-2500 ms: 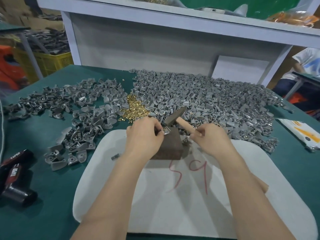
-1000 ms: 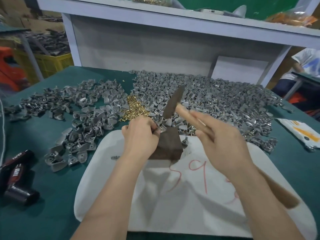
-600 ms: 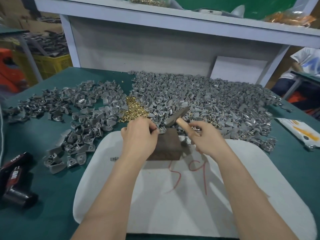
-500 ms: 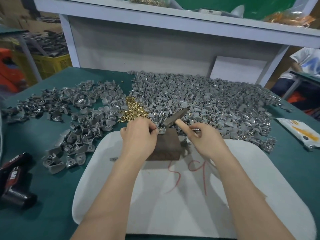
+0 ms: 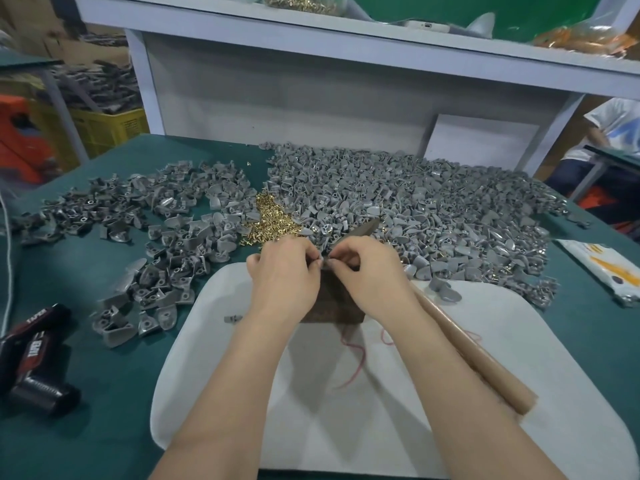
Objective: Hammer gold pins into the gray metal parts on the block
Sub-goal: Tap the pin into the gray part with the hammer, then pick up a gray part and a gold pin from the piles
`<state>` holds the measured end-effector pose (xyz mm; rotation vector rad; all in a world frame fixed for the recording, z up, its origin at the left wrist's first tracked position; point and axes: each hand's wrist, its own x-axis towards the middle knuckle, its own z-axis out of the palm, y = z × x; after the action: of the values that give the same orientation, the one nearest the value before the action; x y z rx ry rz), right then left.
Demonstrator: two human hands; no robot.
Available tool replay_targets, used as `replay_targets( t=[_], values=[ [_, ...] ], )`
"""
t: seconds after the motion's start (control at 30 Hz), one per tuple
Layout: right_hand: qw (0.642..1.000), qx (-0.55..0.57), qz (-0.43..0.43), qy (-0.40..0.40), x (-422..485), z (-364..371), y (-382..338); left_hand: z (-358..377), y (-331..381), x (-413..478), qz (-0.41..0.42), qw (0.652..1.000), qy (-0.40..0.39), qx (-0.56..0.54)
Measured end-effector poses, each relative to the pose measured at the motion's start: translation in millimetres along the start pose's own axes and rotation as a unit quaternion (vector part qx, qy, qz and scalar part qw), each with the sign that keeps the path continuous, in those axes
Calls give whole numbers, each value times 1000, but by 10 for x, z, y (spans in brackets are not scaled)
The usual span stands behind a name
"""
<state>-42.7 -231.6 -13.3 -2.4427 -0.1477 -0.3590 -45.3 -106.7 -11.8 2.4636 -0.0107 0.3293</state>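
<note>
A white pad (image 5: pixel 346 427) lies on the green table (image 5: pixel 104 393). Its near half is bare except for red scrawl, and that is the widest open room. Its far edge is hemmed in by a big heap of gray metal parts (image 5: pixel 433 209) on the right and a looser scatter (image 5: pixel 156 216) on the left, with a loose mound of gold pins (image 5: pixel 270 220) between them. A back panel under the shelf (image 5: pixel 346 43) closes the far side. A black-and-red power tool (image 5: pixel 34 358) lies near the left edge, and a white-and-orange packet (image 5: pixel 599 271) near the right. On the shelf a clear bag (image 5: pixel 301 1) holds more gold pins. Beyond the table a yellow crate (image 5: pixel 107 128) is heaped with gray pieces. The brown block (image 5: pixel 332 306) stands on the pad's far middle. Over its far edge the left hand (image 5: pixel 284 275) pinches a small gray part (image 5: pixel 325 262) with curled fingers. The right hand (image 5: pixel 372 271) meets it fingertip to fingertip and curls round the hammer (image 5: pixel 478 358). The hammer's handle runs near-right along the forearm, and its head (image 5: pixel 360 230) points far and slightly right.
</note>
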Motion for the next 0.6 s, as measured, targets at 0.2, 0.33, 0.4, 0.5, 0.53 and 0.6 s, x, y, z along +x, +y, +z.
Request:
replay_targets(
  t=[0.2, 0.33, 0.4, 0.5, 0.53, 0.6],
  values=[
    [1000, -6, 19, 12, -5, 33, -37, -4, 10, -9, 8, 1000, -2, -11],
    [999, -6, -19, 33, -37, 51, -55, -15, 9, -11, 16, 1000, 1, -6],
    [999, -15, -29, 35, -42, 62, -55, -21, 7, -10, 17, 1000, 3, -3],
    [999, -5, -26, 40, -44, 77, -28, -24, 9, -12, 16, 1000, 1, -3],
    [999, 6, -18, 41, -45, 79, -23, -25, 9, -12, 15, 1000, -1, -4],
    [999, 25, -5, 43, -46, 84, -10, -26, 14, -14, 16, 1000, -2, -4]
  ],
)
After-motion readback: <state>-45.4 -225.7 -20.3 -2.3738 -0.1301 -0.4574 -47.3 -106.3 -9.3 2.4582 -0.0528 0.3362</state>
